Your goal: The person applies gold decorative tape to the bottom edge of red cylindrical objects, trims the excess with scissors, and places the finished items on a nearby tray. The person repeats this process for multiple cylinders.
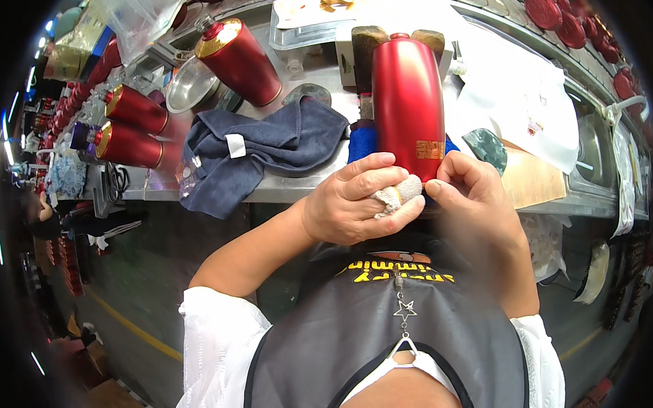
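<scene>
A glossy red bottle (407,93) lies in front of me, its narrow neck pointing away and a small gold printed mark near its close end. My left hand (359,199) is at that close end, fingers bent together. One of them wears a whitish knitted finger cover (402,194). My right hand (477,188) pinches thumb and forefinger together at the bottle's lower right edge; what sits between them is too small to make out. Blue cloth (362,144) shows under the bottle. Two brown worn blocks (368,48) flank its far end.
A dark blue-grey towel (267,141) lies left of the bottle. Beyond it stand a red bottle with a gold shoulder (239,63), more red bottles (130,144) and a metal bowl (191,85). White sheeting (517,96) and a dark green piece (486,149) lie to the right.
</scene>
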Tool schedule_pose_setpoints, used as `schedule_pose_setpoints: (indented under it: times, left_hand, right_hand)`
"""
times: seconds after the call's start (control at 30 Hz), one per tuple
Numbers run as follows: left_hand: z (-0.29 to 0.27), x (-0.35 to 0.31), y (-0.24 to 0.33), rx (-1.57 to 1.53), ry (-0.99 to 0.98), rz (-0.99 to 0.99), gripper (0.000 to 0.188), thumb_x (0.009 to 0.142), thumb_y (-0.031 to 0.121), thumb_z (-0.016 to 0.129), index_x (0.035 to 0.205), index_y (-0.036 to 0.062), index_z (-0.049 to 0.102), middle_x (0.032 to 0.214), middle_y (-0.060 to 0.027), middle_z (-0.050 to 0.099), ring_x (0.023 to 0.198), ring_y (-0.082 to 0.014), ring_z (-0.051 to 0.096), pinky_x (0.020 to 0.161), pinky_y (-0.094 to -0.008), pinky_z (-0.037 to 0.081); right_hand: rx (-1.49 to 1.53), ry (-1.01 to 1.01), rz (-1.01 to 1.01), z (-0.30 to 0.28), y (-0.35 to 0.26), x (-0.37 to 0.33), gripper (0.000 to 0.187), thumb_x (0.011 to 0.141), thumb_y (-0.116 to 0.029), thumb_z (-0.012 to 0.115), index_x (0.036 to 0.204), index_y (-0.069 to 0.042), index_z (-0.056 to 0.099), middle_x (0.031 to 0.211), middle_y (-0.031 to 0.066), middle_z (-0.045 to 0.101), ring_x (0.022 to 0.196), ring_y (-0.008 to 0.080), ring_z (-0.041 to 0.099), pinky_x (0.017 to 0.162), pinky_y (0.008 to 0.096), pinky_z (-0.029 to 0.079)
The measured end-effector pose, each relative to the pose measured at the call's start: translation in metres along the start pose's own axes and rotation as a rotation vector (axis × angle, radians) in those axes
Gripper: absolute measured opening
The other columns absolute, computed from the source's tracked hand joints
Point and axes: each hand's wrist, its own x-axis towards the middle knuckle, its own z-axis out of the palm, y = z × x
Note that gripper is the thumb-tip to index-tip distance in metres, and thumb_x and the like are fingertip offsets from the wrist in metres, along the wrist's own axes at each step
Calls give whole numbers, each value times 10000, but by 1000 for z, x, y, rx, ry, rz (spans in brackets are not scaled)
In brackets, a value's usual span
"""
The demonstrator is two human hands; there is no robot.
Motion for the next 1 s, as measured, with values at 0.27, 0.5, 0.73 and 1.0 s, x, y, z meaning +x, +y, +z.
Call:
schedule_pose_setpoints:
  times: [0.27,0.5,0.73,1.0]
  left_hand:
    - [-4,-6,-1,-31,-6,-28,308,844,120,687,1146,127,750,1042,-21,748,1196,-226,609,1143,-437,451]
    - [-3,-10,4,-14,40,-78,281,874,102,698,1150,127,748,1074,-16,754,1185,-228,608,1147,-442,443]
    - [-4,-7,2,-41,23,-73,311,832,84,751,1140,129,739,1059,-29,741,1137,-244,619,1120,-473,458]
    - [3,0,10,-162,119,-279,302,849,1,725,1125,120,701,1030,-72,728,1033,-289,642,1077,-529,466]
  right_hand:
    - [144,-101,63,-9,1,0,206,962,-113,699,839,-63,541,759,-80,514,679,-4,431,566,193,340]
    - [51,-82,10,-15,-4,-3,245,954,-137,713,811,-64,528,743,-80,498,659,0,413,553,198,315]
    - [15,-64,-72,-14,-6,-8,224,930,-106,699,811,-37,523,779,-36,511,692,32,428,585,219,333]
    - [-64,6,-186,-10,-2,-3,212,901,-49,679,797,-26,496,859,3,507,746,67,430,635,226,353]
